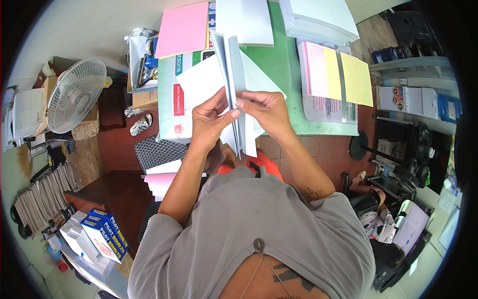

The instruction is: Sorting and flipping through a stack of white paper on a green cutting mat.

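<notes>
Between my hands a small bundle of white paper sheets [234,65] stands on edge, its leaves parted at the far end. My left hand [211,119] pinches the sheets from the left, thumb against the near side. From the right, my right hand [269,112] grips the same sheets between thumb and fingers. Under them, loose white paper [201,79] lies at angles on the green-topped table [291,60]. Past the hands are a pink paper stack [181,30] and a white paper stack [244,22].
A thick white ream [321,17] sits at the far right, with pink and yellow sheets [333,74] under a metal strip [343,94] nearer. Left of the table are a box of tools [144,62] and a fan [77,94]. A woven chair [157,149] holds more paper [162,182].
</notes>
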Demonstrator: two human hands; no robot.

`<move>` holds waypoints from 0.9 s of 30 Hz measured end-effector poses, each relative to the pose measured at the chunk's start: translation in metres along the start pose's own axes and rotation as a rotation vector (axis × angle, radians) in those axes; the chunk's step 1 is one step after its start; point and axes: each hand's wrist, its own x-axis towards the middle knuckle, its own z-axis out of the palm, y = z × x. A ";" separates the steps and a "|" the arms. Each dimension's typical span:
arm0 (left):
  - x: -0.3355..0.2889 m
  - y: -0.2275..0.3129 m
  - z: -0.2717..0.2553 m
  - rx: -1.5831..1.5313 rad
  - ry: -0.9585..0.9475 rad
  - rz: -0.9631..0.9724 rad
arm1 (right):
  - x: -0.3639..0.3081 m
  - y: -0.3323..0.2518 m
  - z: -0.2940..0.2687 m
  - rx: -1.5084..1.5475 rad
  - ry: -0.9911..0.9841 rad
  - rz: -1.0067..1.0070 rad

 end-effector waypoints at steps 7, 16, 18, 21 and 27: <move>-0.002 -0.004 -0.002 -0.024 -0.008 0.035 | 0.001 0.005 -0.001 -0.018 0.006 0.002; -0.005 -0.006 -0.001 -0.044 0.079 -0.009 | 0.000 0.008 0.002 0.021 0.051 -0.022; -0.005 -0.006 0.003 -0.016 0.096 0.021 | 0.000 0.007 0.001 -0.056 0.064 -0.022; -0.002 -0.008 -0.004 0.064 0.282 -0.023 | 0.005 0.006 -0.003 -0.173 0.163 -0.050; 0.003 0.014 -0.049 -0.031 0.404 0.112 | 0.017 -0.009 -0.047 0.052 0.393 -0.153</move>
